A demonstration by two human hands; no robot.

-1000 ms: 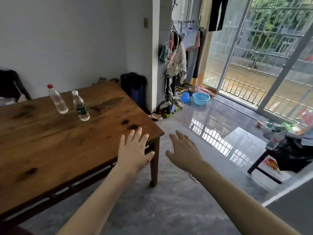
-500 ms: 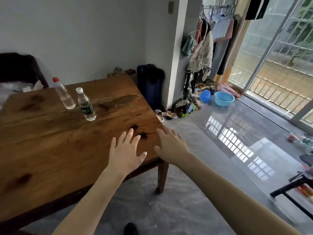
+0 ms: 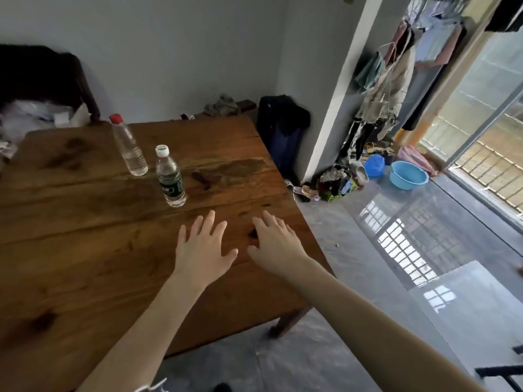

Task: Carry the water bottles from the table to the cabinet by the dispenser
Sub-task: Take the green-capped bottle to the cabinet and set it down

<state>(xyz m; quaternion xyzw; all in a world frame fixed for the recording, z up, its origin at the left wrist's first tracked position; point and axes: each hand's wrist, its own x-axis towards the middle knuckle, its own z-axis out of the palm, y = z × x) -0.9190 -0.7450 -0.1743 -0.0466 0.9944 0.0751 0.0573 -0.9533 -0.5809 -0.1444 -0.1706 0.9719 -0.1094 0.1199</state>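
Clear ribbed bottles (image 3: pixel 169 176) (plastic) stand on grained wooden table (image 3: pixel 70 222).

Two bottles (image 3: pixel 169 176) upright on the table (image 3: pixel 85 250), beyond both hands, basin (image 3: pixel 407 175) far right

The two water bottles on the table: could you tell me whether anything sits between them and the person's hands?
Nothing visible does. Only bare wooden table lies between the left hand, the right hand and the green-labelled bottle; the red-capped bottle stands just behind it. Both hands are open and empty.
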